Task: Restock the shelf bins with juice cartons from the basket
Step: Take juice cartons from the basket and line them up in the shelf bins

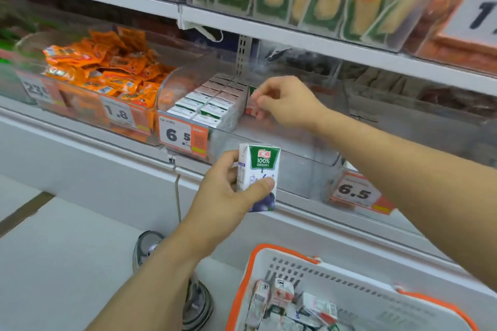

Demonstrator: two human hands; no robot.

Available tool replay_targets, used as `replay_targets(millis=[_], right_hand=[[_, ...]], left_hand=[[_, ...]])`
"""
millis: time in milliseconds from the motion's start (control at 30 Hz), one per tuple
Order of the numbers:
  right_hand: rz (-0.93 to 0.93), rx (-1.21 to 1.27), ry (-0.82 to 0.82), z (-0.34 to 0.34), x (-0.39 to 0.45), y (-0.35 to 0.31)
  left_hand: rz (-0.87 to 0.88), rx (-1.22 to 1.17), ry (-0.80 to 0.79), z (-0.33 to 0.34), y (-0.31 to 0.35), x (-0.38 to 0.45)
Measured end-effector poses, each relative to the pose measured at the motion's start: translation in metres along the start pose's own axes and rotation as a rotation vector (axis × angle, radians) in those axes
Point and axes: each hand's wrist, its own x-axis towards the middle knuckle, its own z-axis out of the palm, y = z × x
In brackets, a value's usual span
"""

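Two cartons are in hand at this moment. One juice carton (pixel 258 177), white with a green top panel and dark fruit printed at its foot, stands upright in the left hand (pixel 228 191), thumb across its front face and the other fingers (pixel 228 169) curled behind it; it is held in the air, in front of and below the clear shelf bin (pixel 269 140). A second carton (pixel 252 110), red and white, is pinched by the fingers of the right hand (pixel 282 102), which reaches into the bin. This carton sits just beside the divider, on the far side of which a packed block of cartons (pixel 212 99) already fills the neighbouring section. Whether it rests on the bin floor cannot be told.

Judgement: the placing step is under way, the right hand seating one carton while the left waits with the next. The section beneath the right hand's fingers looks mostly unfilled, so much of the restocking appears to remain.

Next move, as judged: release the red carton square against the divider, then bring the left hand's carton up over the bin's front wall and set it alongside, upright and facing the same way.

Below both hands, the white basket (pixel 336 277) with orange rim holds several more cartons lying loose. A bin of orange packets (pixel 107 70) stands further left.
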Motion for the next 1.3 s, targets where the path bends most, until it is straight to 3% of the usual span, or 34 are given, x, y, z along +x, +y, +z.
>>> replay_targets(millis=[100, 167, 233, 333, 467, 567, 700, 800, 867, 1000, 1300], right_hand=[[-0.005, 0.178, -0.337, -0.043, -0.11, -0.012], [-0.027, 0.182, -0.335, -0.067, -0.166, 0.005], [-0.006, 0.141, -0.223, -0.086, -0.202, 0.035], [0.12, 0.26, -0.101, -0.117, -0.248, 0.08], [0.152, 0.367, 0.099, -0.159, -0.306, 0.13], [0.132, 0.393, 0.305, -0.197, -0.339, 0.158], [0.05, 0.285, 0.731, -0.261, -0.372, 0.184], [0.12, 0.091, 0.878, -0.303, -0.379, 0.211], [0.232, -0.049, 0.787, -0.326, -0.377, 0.234], [0.351, -0.114, 0.476, -0.343, -0.365, 0.26], [0.43, -0.323, 0.153, -0.307, -0.338, 0.286]], left_hand=[[-0.027, 0.047, -0.14, 0.023, 0.008, -0.012], [-0.032, 0.09, -0.266, 0.05, 0.012, -0.022], [-0.017, 0.164, -0.369, 0.085, 0.011, -0.03], [0.014, 0.255, -0.475, 0.144, 0.005, -0.035], [0.128, 0.411, -0.56, 0.217, -0.01, -0.033], [0.413, 0.725, -0.491, 0.262, -0.019, -0.024], [0.776, 1.002, -0.357, 0.314, -0.027, 0.008], [0.709, 1.153, -0.358, 0.338, -0.042, 0.034], [0.688, 1.198, -0.357, 0.344, -0.052, 0.04], [0.892, 1.367, -0.264, 0.344, -0.068, 0.042], [0.944, 1.37, -0.179, 0.345, -0.074, 0.042]])
